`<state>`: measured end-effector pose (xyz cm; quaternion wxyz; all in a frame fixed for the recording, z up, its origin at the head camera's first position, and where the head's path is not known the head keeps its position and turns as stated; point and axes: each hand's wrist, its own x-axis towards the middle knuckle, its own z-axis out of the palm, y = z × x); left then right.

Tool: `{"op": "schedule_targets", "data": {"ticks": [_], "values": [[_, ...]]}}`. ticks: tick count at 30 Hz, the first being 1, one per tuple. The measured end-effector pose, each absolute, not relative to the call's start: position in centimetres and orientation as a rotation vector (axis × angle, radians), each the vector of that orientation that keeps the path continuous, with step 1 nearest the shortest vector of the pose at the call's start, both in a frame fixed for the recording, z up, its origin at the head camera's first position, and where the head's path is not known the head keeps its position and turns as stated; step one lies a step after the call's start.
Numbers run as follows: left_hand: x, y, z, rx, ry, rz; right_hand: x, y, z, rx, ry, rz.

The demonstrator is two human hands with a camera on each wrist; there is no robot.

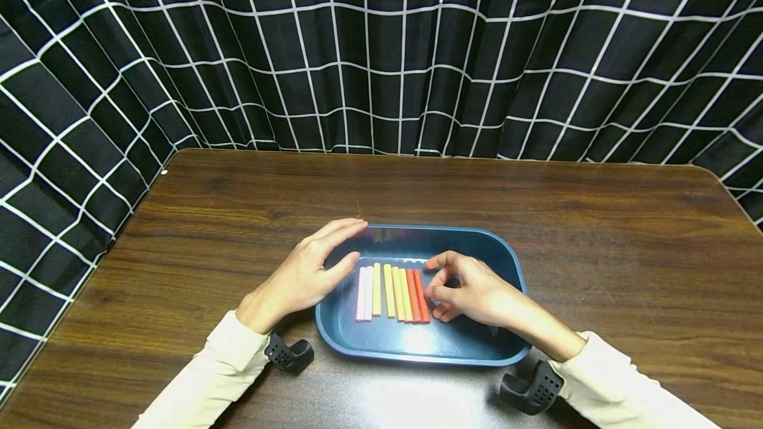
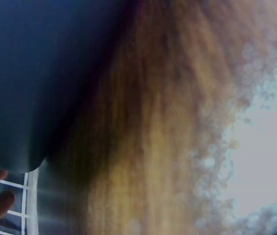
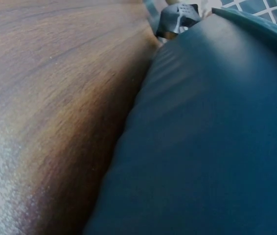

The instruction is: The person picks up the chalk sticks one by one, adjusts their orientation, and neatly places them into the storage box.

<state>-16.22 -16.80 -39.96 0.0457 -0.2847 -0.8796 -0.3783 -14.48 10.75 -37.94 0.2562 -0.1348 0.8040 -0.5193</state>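
Observation:
A blue tray [image 1: 417,358] holds a row of chalk sticks lying side by side: two pale pink sticks [image 1: 364,294] at the left, yellow sticks [image 1: 390,290] in the middle, red-orange sticks [image 1: 418,296] at the right. A small gap splits the yellow ones. My left hand [image 1: 304,270] rests at the tray's upper left rim, fingers extended, thumb reaching inside. Inside the tray, my right hand [image 1: 471,288] has bent, loosely spread fingers, with fingertips beside the rightmost red stick; contact is hard to tell. The tray's outer wall [image 3: 217,132] fills much of the right wrist view.
The tray stands on a brown wood-grain table [image 1: 238,217], near its front. A black curtain with white grid lines [image 1: 381,51] hangs behind and to the left. Black wrist mounts [image 1: 290,353] sit below both wrists, close to the tray's front corners.

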Motion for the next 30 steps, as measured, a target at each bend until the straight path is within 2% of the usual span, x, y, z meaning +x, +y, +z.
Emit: {"op": "schedule_targets", "data": {"ticks": [17, 30], "values": [[-15.9, -16.9, -39.8, -0.869, -2.692, -1.116, -14.1, 11.2, -36.9, -0.511, 2.238, -1.375], [-15.9, -16.7, -38.9, -0.83, -2.76, -0.967, -13.9, 13.3, -35.5, -0.599, 2.286, -1.409]]}}
